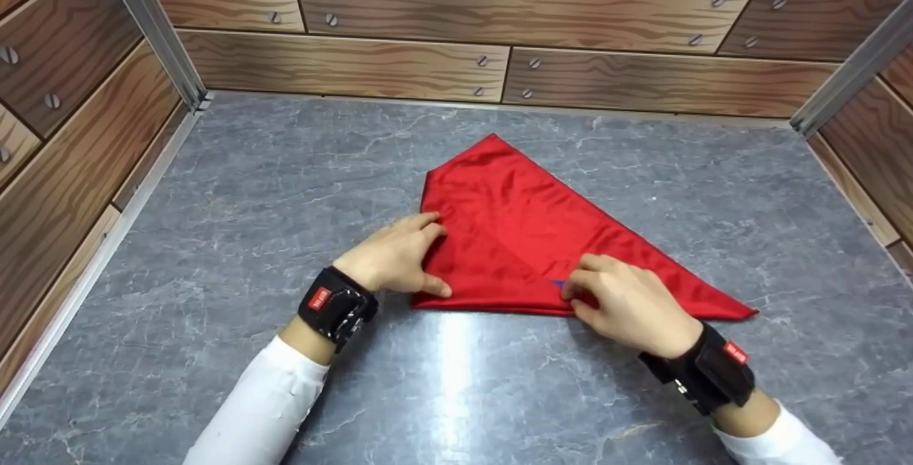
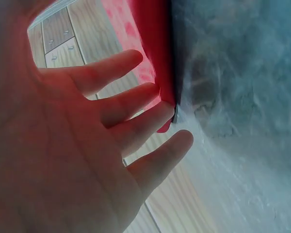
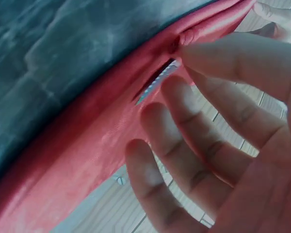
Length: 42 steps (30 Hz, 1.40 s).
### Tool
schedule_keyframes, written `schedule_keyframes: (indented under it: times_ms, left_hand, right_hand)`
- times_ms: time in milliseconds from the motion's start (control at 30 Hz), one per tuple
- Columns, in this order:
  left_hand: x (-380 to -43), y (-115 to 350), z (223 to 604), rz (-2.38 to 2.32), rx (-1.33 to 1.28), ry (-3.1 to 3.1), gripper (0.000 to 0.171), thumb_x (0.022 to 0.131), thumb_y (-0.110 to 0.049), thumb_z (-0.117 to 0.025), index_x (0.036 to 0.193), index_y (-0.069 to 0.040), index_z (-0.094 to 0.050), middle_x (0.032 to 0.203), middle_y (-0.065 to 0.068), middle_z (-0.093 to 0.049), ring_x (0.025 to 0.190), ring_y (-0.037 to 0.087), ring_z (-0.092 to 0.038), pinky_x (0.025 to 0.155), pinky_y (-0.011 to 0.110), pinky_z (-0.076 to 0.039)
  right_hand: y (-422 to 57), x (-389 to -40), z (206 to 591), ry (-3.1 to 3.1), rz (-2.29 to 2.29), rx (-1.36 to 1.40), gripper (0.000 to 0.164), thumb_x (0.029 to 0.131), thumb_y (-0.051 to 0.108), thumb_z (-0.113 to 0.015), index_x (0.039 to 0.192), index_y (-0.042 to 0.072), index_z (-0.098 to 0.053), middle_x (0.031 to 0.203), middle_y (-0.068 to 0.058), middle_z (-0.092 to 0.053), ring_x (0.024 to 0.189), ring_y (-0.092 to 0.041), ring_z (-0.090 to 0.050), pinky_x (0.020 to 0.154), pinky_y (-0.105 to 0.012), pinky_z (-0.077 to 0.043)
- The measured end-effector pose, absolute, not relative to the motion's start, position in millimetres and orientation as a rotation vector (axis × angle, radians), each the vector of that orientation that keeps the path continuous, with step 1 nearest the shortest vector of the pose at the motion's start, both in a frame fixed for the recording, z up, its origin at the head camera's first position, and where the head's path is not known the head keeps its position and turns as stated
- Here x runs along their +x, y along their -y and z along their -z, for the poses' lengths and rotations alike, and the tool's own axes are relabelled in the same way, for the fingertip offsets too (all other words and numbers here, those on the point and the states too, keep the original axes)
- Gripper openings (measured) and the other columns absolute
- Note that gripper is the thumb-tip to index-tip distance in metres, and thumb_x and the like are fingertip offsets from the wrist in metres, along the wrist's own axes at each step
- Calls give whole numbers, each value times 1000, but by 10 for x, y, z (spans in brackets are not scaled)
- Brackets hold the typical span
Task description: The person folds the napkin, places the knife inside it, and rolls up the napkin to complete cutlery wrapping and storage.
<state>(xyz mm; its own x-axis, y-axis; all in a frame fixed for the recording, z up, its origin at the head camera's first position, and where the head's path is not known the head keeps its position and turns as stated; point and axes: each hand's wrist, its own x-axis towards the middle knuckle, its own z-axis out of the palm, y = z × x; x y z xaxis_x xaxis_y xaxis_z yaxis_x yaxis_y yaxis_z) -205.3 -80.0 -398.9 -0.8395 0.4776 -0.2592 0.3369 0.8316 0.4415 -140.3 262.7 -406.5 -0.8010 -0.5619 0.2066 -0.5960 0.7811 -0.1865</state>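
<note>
A shiny red cloth [image 1: 528,215] lies folded on the grey surface, with a straight front edge and a long point to the right. At its left edge my left hand [image 1: 399,254] rests with fingers spread, the thumb on the front left corner. My right hand [image 1: 624,301] pinches the cloth near the front edge, right of the middle, between thumb and index finger [image 3: 218,58]. A small blue patch [image 1: 557,284] shows beside those fingertips. In the right wrist view, a narrow gap [image 3: 155,82] in the red fabric reveals a pale, patterned strip.
The surface [image 1: 285,187] is grey and marbled, with a bright light reflection in front of the cloth. Wood-patterned panels [image 1: 399,65] enclose it at the back and both sides, with metal strips [image 1: 153,30] at the corners. Each wrist wears a black band [image 1: 339,306].
</note>
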Motion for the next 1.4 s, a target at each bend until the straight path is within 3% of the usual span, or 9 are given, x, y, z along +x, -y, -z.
schedule_keyframes:
  times_ms: [400, 567, 633, 733, 833, 900, 1167, 1267, 1400]
  left_hand:
    - [-2028, 762, 4012, -538, 606, -2627, 91, 99, -37, -96, 174, -7, -54, 196, 15, -27, 184, 42, -23, 149, 66, -22]
    - [-2046, 802, 3962, -550, 640, -2650, 79, 101, -35, -94, 168, -6, -61, 192, 18, -36, 180, 43, -33, 148, 64, -29]
    - [-2053, 832, 3928, -560, 657, -2677, 69, 102, -33, -93, 159, -4, -67, 183, 19, -49, 171, 42, -48, 143, 61, -39]
    - [-2063, 886, 3879, -572, 674, -2708, 47, 102, -32, -93, 137, -4, -76, 152, 15, -69, 138, 35, -69, 124, 54, -58]
    - [-2081, 942, 3841, -580, 670, -2714, 32, 103, -31, -91, 116, -6, -76, 121, 10, -74, 104, 26, -70, 99, 48, -63]
    - [-2097, 979, 3828, -580, 648, -2704, 27, 105, -31, -90, 107, -8, -75, 108, 7, -75, 93, 21, -66, 88, 43, -60]
    - [-2117, 1051, 3855, -529, 466, -2675, 32, 107, -36, -86, 87, -13, -76, 81, -3, -65, 77, 15, -59, 72, 32, -47]
    - [-2118, 1042, 3876, -521, 439, -2661, 35, 106, -39, -87, 84, -13, -77, 76, -5, -61, 75, 15, -56, 71, 32, -46]
    - [-2112, 1015, 3893, -512, 433, -2656, 39, 104, -40, -89, 78, -15, -74, 72, -5, -58, 73, 15, -55, 70, 33, -45]
  right_hand:
    - [-2607, -1408, 4080, 2859, -373, 999, 11, 96, 13, -94, 103, 20, -89, 95, 8, -73, 82, -13, -69, 66, -32, -58]
    - [-2723, -1453, 3981, 2889, -391, 926, 12, 97, 14, -93, 108, 17, -89, 101, 4, -78, 88, -16, -73, 69, -35, -62]
    - [-2811, -1502, 3934, 2894, -407, 869, 14, 97, 14, -92, 110, 15, -88, 103, 1, -81, 88, -18, -74, 70, -38, -63]
    - [-2998, -1578, 3874, 2927, -406, 747, 19, 98, 14, -91, 117, 10, -87, 108, -6, -84, 89, -23, -77, 74, -47, -65]
    - [-3225, -1653, 3828, 3011, -344, 590, 28, 101, 19, -88, 125, 5, -85, 112, -15, -84, 95, -36, -80, 78, -61, -66]
    - [-3381, -1699, 3802, 3085, -286, 478, 33, 103, 22, -86, 128, 2, -83, 115, -19, -84, 101, -45, -82, 80, -69, -65]
    - [-3762, -1848, 3822, 3290, -207, 251, 39, 107, 32, -79, 125, -3, -81, 117, -32, -83, 108, -61, -77, 84, -80, -61]
    - [-3787, -1870, 3836, 3310, -205, 219, 40, 108, 39, -78, 116, 0, -84, 114, -32, -83, 102, -58, -77, 78, -75, -61]
    - [-3791, -1885, 3843, 3321, -224, 176, 44, 110, 47, -78, 107, 3, -86, 102, -21, -83, 88, -41, -73, 69, -57, -57]
